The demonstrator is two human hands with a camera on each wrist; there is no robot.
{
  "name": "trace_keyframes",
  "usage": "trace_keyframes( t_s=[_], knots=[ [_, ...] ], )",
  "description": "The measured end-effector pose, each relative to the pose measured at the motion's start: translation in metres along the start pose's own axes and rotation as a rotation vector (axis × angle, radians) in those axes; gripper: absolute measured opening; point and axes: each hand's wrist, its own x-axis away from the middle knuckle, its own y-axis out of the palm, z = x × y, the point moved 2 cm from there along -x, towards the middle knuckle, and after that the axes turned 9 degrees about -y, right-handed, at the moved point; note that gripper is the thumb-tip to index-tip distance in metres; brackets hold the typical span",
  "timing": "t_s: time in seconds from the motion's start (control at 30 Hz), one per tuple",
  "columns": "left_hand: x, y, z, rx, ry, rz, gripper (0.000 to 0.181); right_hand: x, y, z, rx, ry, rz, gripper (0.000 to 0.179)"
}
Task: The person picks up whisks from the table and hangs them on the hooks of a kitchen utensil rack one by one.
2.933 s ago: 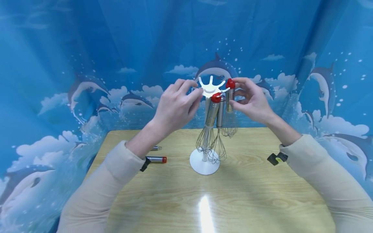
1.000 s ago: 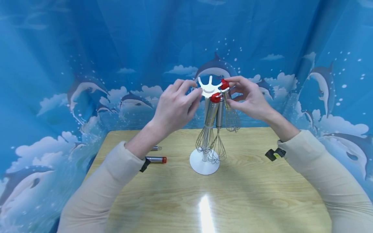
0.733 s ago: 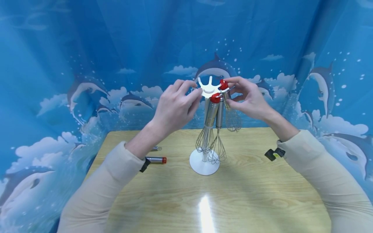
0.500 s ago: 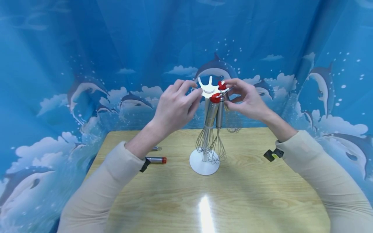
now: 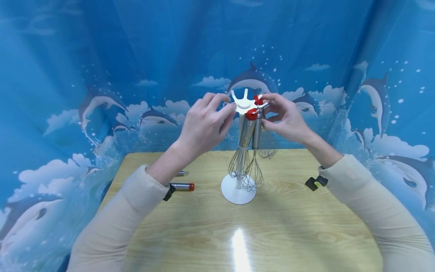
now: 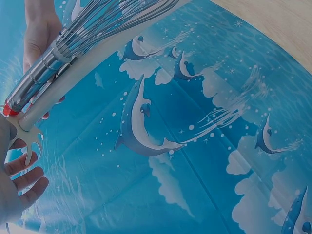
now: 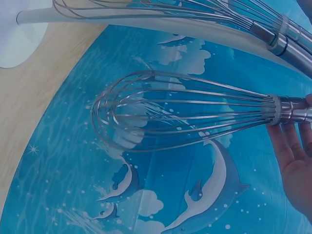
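Observation:
A white whisk stand (image 5: 244, 104) with a pronged top and round base rises from the table. My left hand (image 5: 207, 121) pinches a left prong between thumb and fingers. From the front right of the stand hang a red-capped whisk (image 5: 247, 134) and a slimmer steel whisk (image 5: 256, 134). My right hand (image 5: 287, 119) grips the handle of another red-capped whisk (image 7: 190, 114), its cap up against a right prong. In the head view that handle is mostly hidden behind my fingers and the hanging whisks. Whether its loop is round the prong, I cannot tell.
On the wooden table (image 5: 289, 226), left of the stand, lie a red-ended steel handle (image 5: 183, 186) and a thin metal piece (image 5: 182, 173), both partly covered by my left forearm. A blue dolphin-print curtain (image 5: 170, 56) encloses the back and sides.
My right hand has brought the whisk leftward, from beside the stand to against its right prong. Its wires swung right, then back left and lower. My left hand stays on the stand.

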Motion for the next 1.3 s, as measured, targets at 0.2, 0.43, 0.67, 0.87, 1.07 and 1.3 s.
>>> trace_keyframes(
  t_s=[0.2, 0.43, 0.67, 0.87, 1.07, 1.3],
  knots=[
    [0.000, -0.001, 0.001, 0.002, -0.001, 0.003, 0.025, 0.003, 0.004, 0.002, -0.033, 0.008, 0.019, 0.059],
    [0.001, -0.001, 0.001, 0.000, 0.001, 0.005, 0.025, 0.006, 0.008, 0.003, -0.033, 0.016, 0.031, 0.056],
    [0.001, -0.001, 0.001, -0.004, 0.001, 0.005, 0.024, 0.008, 0.010, 0.002, -0.011, 0.030, 0.042, 0.052],
    [0.001, -0.001, 0.001, 0.001, -0.002, -0.003, 0.025, 0.012, 0.008, 0.001, 0.041, 0.043, 0.055, 0.044],
    [0.001, -0.001, 0.001, 0.005, -0.004, 0.000, 0.025, 0.014, 0.001, -0.002, 0.060, 0.009, 0.103, 0.040],
    [0.001, 0.000, 0.000, 0.010, -0.001, 0.013, 0.024, 0.014, -0.006, -0.009, 0.062, -0.022, 0.140, 0.038]
  ],
)
